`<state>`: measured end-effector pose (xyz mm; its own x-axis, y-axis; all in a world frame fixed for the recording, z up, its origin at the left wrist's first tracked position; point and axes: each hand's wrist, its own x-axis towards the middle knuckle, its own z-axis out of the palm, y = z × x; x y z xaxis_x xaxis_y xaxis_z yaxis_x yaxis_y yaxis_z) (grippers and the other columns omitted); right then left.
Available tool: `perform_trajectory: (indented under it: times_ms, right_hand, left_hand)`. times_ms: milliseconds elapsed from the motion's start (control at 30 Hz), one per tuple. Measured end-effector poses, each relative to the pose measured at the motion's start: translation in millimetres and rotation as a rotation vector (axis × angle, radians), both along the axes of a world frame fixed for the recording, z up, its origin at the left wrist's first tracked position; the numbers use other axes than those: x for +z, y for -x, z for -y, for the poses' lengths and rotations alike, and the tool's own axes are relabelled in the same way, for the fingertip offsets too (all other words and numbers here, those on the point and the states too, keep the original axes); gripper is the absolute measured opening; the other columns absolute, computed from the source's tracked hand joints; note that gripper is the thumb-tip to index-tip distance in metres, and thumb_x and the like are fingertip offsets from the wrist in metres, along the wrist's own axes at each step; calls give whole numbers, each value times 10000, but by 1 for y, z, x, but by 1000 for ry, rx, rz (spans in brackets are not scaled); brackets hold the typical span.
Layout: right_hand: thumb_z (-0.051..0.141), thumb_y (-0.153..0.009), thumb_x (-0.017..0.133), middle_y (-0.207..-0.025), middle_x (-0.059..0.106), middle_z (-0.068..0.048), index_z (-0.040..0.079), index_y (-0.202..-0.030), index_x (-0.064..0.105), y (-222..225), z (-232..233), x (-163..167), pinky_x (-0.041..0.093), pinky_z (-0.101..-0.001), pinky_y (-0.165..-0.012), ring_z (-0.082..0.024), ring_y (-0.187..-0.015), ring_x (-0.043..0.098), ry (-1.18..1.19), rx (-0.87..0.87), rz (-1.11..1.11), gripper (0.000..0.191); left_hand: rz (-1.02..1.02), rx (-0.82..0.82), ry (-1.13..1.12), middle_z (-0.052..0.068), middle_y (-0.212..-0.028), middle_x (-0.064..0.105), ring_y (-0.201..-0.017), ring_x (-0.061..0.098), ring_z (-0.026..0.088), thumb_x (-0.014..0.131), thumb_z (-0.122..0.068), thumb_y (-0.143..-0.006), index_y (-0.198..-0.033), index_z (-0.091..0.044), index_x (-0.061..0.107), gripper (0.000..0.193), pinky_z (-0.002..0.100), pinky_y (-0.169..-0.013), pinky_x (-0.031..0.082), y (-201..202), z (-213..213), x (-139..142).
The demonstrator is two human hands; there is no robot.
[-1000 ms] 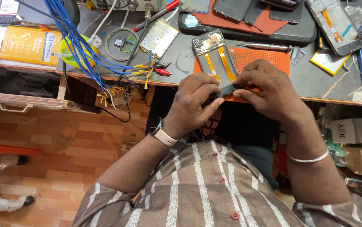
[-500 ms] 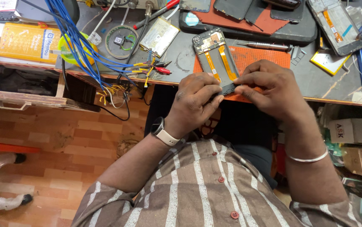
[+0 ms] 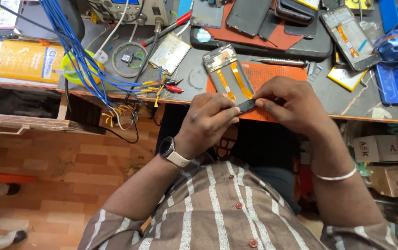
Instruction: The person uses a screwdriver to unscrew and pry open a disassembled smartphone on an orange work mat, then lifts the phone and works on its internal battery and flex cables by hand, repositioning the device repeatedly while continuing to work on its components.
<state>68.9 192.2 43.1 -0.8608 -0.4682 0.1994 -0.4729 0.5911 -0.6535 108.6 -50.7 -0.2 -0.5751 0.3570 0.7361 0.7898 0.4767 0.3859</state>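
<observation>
A small dark part [image 3: 246, 106] is pinched between both hands at the near edge of the bench [image 3: 347, 104]. The left hand [image 3: 208, 121] is closed on its left end with thumb and forefinger; a watch [image 3: 171, 152] is worn on that wrist. The right hand [image 3: 291, 105] is closed on the part's right end, fingertips curled over it; a thin bangle [image 3: 335, 176] is seen on that forearm.

The part is held just over the near end of an opened phone frame [image 3: 229, 74], in which two orange flex strips run lengthwise. The frame lies tilted on an orange mat [image 3: 282, 74]. Whether the part is still joined to the frame cannot be told.

A screwdriver [image 3: 280, 61] lies on the bench just beyond the mat. A battery [image 3: 169, 47] rests left of the frame. Blue wires [image 3: 76, 55] hang over the bench edge further left, with a yellow box [image 3: 27, 60] beside them. More phones [image 3: 254, 16] are laid out at the back.
</observation>
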Motion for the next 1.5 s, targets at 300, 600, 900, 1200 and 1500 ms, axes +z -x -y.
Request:
perform_trajectory:
  times_ms: [300, 600, 900, 1200, 1500]
  right_hand:
    - [121, -990, 769, -1122, 687, -146, 61, -1106, 749, 27, -24, -18, 540, -445, -932, -336, -1048, 655, -218, -271, -468, 132]
    - [134, -1010, 733, -1093, 659, -125, 100, -1059, 769, 48, -37, -35, 465, -476, -1000, -359, -1103, 594, -477, -243, -512, 70]
    - [192, -1054, 610, -1039, 640, -22, 136, -1008, 644, 34, -40, -37, 358, -405, -1020, -247, -1050, 568, -752, -223, -661, 80]
    - [26, -1045, 711, -988, 638, -103, 62, -1060, 667, 18, -60, -5, 472, -414, -824, -305, -907, 582, -365, -308, -608, 59]
    - [26, -1089, 821, -940, 665, -108, -34, -1084, 633, -9, -179, -38, 511, -268, -694, -175, -727, 591, 959, -484, -116, 197]
  left_hand:
    - [8, 36, 80, 27, -912, 633, -862, 606, 244, 831, -232, -850, -957, -103, 729, 197, 422, -778, 454, 19, -9, 3]
    - [187, 44, 139, 62, -1050, 621, -1017, 591, 274, 647, -67, -923, -1043, -89, 708, 137, 425, -919, 468, 28, -7, -4]
    - [28, 93, 235, 87, -1354, 597, -1182, 589, 260, 625, -91, -899, -1124, -106, 645, 226, 444, -975, 436, 23, 3, 0]
    - [86, 13, 136, 65, -1234, 658, -1151, 615, 275, 667, -134, -925, -1063, -100, 670, 142, 465, -983, 443, 35, -6, 4]
    - [130, -15, 123, 75, -1273, 667, -1208, 610, 294, 736, -176, -913, -1083, -95, 721, 188, 459, -1032, 440, 51, -36, 9]
